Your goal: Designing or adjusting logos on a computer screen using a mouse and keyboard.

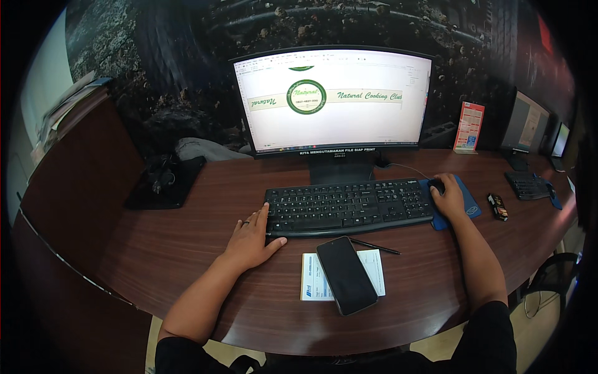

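Observation:
My left hand (250, 240) lies flat on the wooden desk (187, 262), its fingertips resting on the left end of a black keyboard (349, 206). My right hand (448, 198) is cupped over a black mouse (435, 184) on a blue mouse pad (467, 202) just right of the keyboard. Behind the keyboard stands a lit monitor (333, 100) showing a white page with a green round logo and a banner.
A black phone (346, 274) lies face up on a white slip of paper (311, 280) near the front edge, a black pen (375, 246) beside it. Far right: a second keyboard (528, 185), more screens (526, 124), a small dark object (498, 207), an orange card stand (469, 128). Left: a black tray (165, 182).

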Motion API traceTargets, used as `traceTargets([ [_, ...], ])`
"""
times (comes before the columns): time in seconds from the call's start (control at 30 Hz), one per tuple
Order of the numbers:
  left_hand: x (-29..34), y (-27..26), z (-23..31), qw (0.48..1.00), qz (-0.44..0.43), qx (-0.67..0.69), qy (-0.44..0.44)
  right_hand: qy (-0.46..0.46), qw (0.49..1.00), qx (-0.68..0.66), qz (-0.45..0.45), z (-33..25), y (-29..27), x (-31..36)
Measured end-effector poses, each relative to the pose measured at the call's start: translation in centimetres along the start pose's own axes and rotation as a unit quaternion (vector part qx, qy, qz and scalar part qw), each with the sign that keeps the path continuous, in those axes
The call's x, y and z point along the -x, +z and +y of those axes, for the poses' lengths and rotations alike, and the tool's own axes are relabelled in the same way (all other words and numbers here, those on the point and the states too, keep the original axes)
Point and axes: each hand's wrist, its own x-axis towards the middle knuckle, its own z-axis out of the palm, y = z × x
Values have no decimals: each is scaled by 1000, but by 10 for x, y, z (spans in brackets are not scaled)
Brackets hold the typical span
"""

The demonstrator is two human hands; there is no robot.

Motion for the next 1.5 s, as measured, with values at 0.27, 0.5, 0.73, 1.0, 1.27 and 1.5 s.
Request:
traceTargets([
  [0.27,1,-1,1,1000,7,7,3,-5,1000,-4,-9,4,1,0],
  [0.5,2,-3,2,1000,1,6,-4,-19,1000,-10,-19,-4,0,1],
  [0.73,2,-3,1,1000,0,5,-1,-26,999,-15,-22,1,2,0],
  [1.0,1,0,-2,1000,1,-5,4,-35,999,-12,-22,2,3,0],
  [1.27,1,0,-2,1000,4,-6,5,-18,1000,-7,-21,-4,0,-2],
  [1.5,0,0,0,1000,10,-10,-6,7,999,1,-31,-7,0,-1],
])
